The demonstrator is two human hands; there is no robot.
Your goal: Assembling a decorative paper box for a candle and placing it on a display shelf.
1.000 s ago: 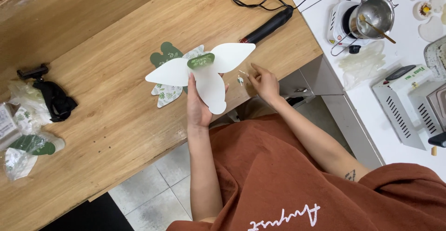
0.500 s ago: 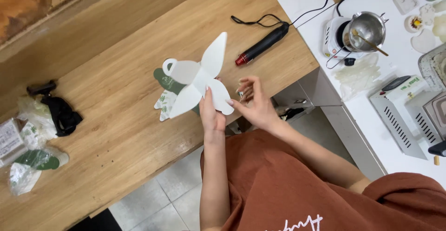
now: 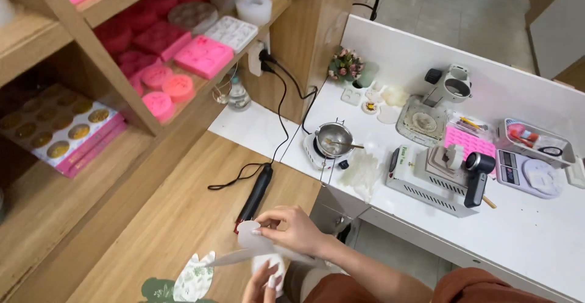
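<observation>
My right hand (image 3: 291,232) pinches the top lobe of a white flower-shaped card cutout (image 3: 251,242) at the bottom of the view. My left hand (image 3: 263,285) comes up from below and holds the same cutout by its lower part, fingers curled around it. Just left of it, a leaf-patterned cutout (image 3: 194,275) and a dark green one (image 3: 159,290) lie on the wooden table (image 3: 177,218). A black corded heat tool (image 3: 255,194) lies on the table just above my hands.
A white counter (image 3: 530,230) to the right carries a small metal pot on a warmer (image 3: 333,139), a white boxy machine (image 3: 426,175), a scale (image 3: 529,174) and a tray (image 3: 534,140). Wooden shelves (image 3: 79,65) at left hold pink silicone moulds (image 3: 201,56).
The view has swung up from the table to the shelves and counter. Both hands still hold the white cutout, now at the bottom edge. The cutout has turned nearly edge-on.
</observation>
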